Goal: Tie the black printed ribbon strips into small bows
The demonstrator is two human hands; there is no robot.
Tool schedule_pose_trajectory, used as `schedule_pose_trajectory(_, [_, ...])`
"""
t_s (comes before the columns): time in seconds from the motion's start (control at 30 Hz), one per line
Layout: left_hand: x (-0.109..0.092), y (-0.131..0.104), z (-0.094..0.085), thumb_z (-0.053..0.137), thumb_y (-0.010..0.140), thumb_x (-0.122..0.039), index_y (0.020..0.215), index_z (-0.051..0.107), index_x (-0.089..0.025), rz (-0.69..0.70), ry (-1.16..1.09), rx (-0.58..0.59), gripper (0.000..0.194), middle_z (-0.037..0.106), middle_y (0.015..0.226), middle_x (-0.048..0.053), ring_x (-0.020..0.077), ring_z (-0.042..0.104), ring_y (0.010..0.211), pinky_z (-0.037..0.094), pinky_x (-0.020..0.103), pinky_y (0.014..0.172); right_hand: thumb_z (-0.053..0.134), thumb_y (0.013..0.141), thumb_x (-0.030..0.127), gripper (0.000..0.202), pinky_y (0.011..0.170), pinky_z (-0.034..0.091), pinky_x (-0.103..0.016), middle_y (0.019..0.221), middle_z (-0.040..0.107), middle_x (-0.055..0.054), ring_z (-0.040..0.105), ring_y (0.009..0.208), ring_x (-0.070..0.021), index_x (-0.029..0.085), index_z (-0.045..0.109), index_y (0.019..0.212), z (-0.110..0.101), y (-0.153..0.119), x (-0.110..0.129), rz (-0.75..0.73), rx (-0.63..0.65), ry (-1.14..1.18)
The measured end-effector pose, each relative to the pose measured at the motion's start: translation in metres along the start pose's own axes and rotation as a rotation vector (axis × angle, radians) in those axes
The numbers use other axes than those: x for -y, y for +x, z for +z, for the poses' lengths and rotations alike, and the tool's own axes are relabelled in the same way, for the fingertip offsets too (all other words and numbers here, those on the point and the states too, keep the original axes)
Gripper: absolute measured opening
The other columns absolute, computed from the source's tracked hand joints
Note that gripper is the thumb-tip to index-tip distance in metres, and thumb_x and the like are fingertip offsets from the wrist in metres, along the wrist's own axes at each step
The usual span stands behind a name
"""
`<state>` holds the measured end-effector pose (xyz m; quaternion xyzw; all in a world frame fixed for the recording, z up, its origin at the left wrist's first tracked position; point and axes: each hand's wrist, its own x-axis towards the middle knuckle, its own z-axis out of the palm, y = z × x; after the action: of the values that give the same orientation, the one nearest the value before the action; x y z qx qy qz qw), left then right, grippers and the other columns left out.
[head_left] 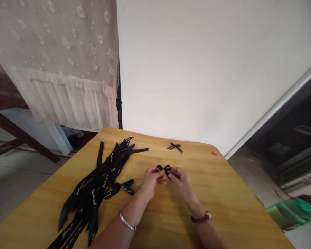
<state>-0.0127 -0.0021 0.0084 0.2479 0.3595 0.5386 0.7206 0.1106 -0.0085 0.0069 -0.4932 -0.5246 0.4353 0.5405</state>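
Between my two hands, above the middle of the table, is a small black ribbon bow [164, 168] with white lettering. My left hand [153, 180] pinches it from the left, thumb and fingers together. On the other side my right hand [180, 178] grips the bow's lower right part with thumb and forefinger. The tails are mostly hidden by my fingers. Left of my left forearm lies a looser black bow [124, 187], beside a heap of cut black ribbons [103, 180] printed with white script. Farther back on the table rests another finished-looking black bow [175, 147].
The wooden table [217, 204] stands against a white panel [197, 69]. A small red piece [214, 153] lies near its back right corner. A lace curtain [67, 62] hangs at back left. Beyond the right edge is a green translucent container [292, 212].
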Motion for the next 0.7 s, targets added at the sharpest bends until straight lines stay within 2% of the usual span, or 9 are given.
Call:
schedule_pose_trajectory(0.1, [-0.002,0.0,-0.001,0.068,0.056,-0.011,0.063,0.056,-0.01,-0.032,-0.021,-0.004,0.014,0.059,0.053,0.001,0.0116,0.058,0.047,0.043,0.016,0.036,0.063,0.058,0.024,0.016,0.058,0.043,-0.026,0.064,0.062,-0.002,0.056,0.059,-0.0151,0.015,0.059,0.07,0.0,0.0,0.0,0.015,-0.009,-0.018])
schedule_pose_trajectory(0.27, [-0.002,-0.001,0.0,0.063,0.06,-0.003,0.07,0.057,-0.009,-0.054,-0.04,-0.001,0.013,0.067,0.073,0.01,0.0175,0.065,0.067,0.051,0.02,0.053,0.062,0.061,0.034,0.021,0.06,0.044,-0.026,0.067,0.065,-0.004,0.059,0.064,-0.017,0.016,0.061,0.071,-0.003,-0.003,0.01,0.058,-0.022,-0.017])
schedule_pose_trajectory(0.37, [-0.001,-0.001,0.001,0.063,0.061,-0.005,0.072,0.057,-0.008,-0.064,0.028,0.004,0.012,0.067,0.07,0.011,0.0176,0.065,0.062,0.051,0.021,0.05,0.054,0.068,0.044,0.029,0.056,0.043,-0.025,0.067,0.065,-0.005,0.059,0.063,-0.0172,0.016,0.061,0.069,-0.005,-0.005,0.013,0.102,-0.07,-0.063])
schedule_pose_trajectory(0.47, [0.001,-0.002,0.002,0.064,0.061,-0.008,0.069,0.055,-0.009,-0.075,0.08,0.021,0.012,0.067,0.067,0.01,0.0173,0.064,0.055,0.049,0.021,0.044,0.05,0.07,0.05,0.037,0.053,0.041,-0.024,0.062,0.063,-0.005,0.057,0.059,-0.0167,0.015,0.06,0.065,-0.006,-0.004,0.009,0.076,-0.067,-0.103])
schedule_pose_trajectory(0.7, [0.006,0.0,0.0,0.061,0.062,-0.008,0.068,0.05,-0.012,-0.103,0.087,0.083,0.013,0.065,0.066,0.006,0.0172,0.064,0.054,0.048,0.021,0.042,0.051,0.07,0.046,0.034,0.043,0.035,-0.021,0.049,0.052,0.002,0.048,0.047,-0.0122,0.016,0.05,0.054,-0.004,-0.003,0.004,0.002,-0.049,-0.201])
